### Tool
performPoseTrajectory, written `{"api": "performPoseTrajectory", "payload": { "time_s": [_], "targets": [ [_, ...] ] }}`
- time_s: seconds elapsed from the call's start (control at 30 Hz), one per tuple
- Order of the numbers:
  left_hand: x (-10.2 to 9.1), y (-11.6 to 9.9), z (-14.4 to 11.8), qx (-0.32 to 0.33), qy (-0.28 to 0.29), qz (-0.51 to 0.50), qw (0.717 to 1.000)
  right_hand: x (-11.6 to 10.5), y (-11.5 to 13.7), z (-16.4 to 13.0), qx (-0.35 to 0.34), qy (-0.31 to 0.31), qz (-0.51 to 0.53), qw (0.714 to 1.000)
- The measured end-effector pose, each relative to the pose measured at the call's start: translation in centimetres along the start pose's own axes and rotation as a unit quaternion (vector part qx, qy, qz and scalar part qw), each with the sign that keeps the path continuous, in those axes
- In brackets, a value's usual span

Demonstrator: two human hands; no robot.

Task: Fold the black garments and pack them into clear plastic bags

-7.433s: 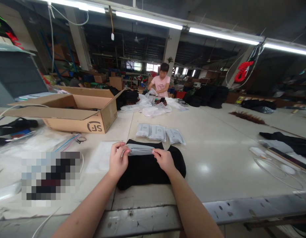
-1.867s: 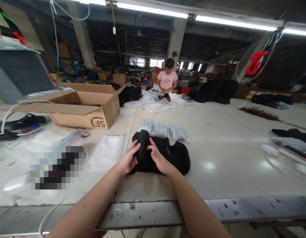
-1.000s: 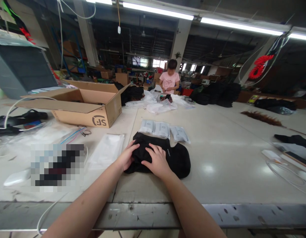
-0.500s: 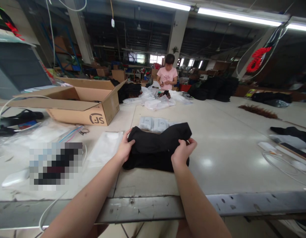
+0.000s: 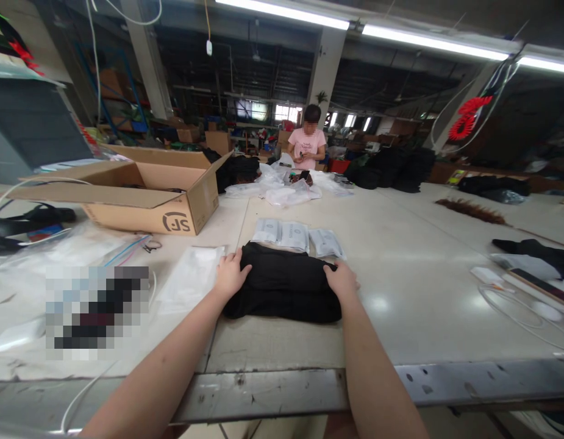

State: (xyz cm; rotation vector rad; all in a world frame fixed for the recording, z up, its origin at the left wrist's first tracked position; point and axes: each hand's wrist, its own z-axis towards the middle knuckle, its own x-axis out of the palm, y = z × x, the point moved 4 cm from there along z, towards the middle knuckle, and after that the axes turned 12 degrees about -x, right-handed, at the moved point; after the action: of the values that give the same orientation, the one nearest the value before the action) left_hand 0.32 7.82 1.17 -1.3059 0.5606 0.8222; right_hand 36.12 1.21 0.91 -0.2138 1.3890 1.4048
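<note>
A folded piece of black cloth (image 5: pixel 284 283), perhaps a garment, lies flat on the table in front of me. My left hand (image 5: pixel 230 274) is closed on its far left corner, thumb on top and fingertips partly hidden at the edge. At the far right corner my right hand (image 5: pixel 343 281) grips the cloth the same way, its fingers mostly out of sight beyond the edge. Just past the cloth lie three small pale packets (image 5: pixel 294 236) with printed marks. Beside my left hand is a flat clear plastic bag (image 5: pixel 190 279).
An open cardboard box (image 5: pixel 144 210) stands at the left, near crumpled plastic. A white cable (image 5: pixel 514 311) and flat objects lie at the right. Across the table a person in a pink shirt (image 5: pixel 308 146) works behind a heap of plastic bags (image 5: pixel 291 192). The table's metal edge (image 5: pixel 267 390) runs nearest me.
The far part of the black cloth, held raised before, has come down flat onto the rest. Both hands have lowered with it, and the packets behind show more fully.
</note>
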Motion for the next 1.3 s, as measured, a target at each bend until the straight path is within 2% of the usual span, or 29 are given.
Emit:
{"api": "performPoseTrajectory", "payload": {
  "time_s": [0.13, 0.2, 0.27, 0.33, 0.4, 0.47, 0.57, 0.63, 0.67, 0.73, 0.8, 0.9, 0.97, 1.03, 1.13, 1.23, 1.3],
  "targets": [
    [0.1, 0.3, 0.0, 0.011, 0.016, 0.016, 1.000, -0.4, 0.9, -0.1, -0.025, 0.022, -0.019, 0.999],
    [0.0, 0.2, 0.0, 0.017, 0.001, -0.012, 1.000, -1.0, 1.5, -0.1, -0.041, 0.007, 0.005, 0.999],
    [-0.5, 0.0, 0.0, 0.025, -0.028, -0.077, 0.996, -1.8, 2.1, -0.1, -0.065, -0.017, 0.097, 0.993],
    [-1.1, -0.3, 0.0, 0.021, -0.034, -0.186, 0.982, -2.7, 2.6, -0.3, -0.085, -0.025, 0.242, 0.966],
    [-1.7, -0.4, -0.1, -0.006, 0.005, -0.324, 0.946, -3.8, 2.8, -0.6, -0.096, -0.008, 0.375, 0.922],
    [-2.6, -0.5, -0.5, -0.041, 0.059, -0.459, 0.886, -5.1, 2.9, -1.0, -0.095, 0.040, 0.444, 0.890],
    [-4.4, -0.7, -1.4, -0.079, 0.144, -0.585, 0.794, -6.1, 2.7, -1.6, -0.078, 0.131, 0.472, 0.868],
    [-5.4, -0.7, -1.8, -0.096, 0.190, -0.604, 0.768, -6.2, 2.5, -1.5, -0.067, 0.132, 0.477, 0.866],
    [-5.8, -0.6, -1.8, -0.097, 0.206, -0.600, 0.767, -6.0, 2.3, -1.3, -0.061, 0.110, 0.473, 0.872],
    [-6.2, -0.2, -1.6, -0.093, 0.200, -0.575, 0.788, -5.4, 1.6, -0.8, -0.039, 0.064, 0.434, 0.898],
    [-6.0, 0.7, -1.0, -0.101, 0.148, -0.512, 0.840, -4.5, 0.8, -0.3, -0.018, 0.048, 0.343, 0.938],
    [-4.9, 1.9, -0.3, -0.110, 0.042, -0.317, 0.941, -3.8, -0.4, 0.3, -0.029, 0.043, 0.151, 0.987],
    [-3.7, 2.1, -0.1, -0.085, 0.017, -0.161, 0.983, -3.4, -0.9, 0.5, -0.050, 0.055, 0.069, 0.995],
    [-2.3, 1.9, 0.0, -0.052, 0.017, -0.045, 0.997, -2.8, -1.0, 0.6, -0.073, 0.100, 0.057, 0.991],
    [-1.2, 1.8, 0.3, -0.032, 0.018, 0.017, 0.999, -2.2, -0.5, 0.2, -0.113, 0.163, 0.108, 0.974],
    [-1.0, 1.7, 0.7, -0.050, 0.027, -0.038, 0.998, -2.2, 0.6, -0.4, -0.153, 0.229, 0.141, 0.951],
    [-1.5, 1.5, 0.9, -0.069, 0.029, -0.137, 0.988, -2.7, 1.1, -0.5, -0.166, 0.227, 0.120, 0.952]
  ]
}}
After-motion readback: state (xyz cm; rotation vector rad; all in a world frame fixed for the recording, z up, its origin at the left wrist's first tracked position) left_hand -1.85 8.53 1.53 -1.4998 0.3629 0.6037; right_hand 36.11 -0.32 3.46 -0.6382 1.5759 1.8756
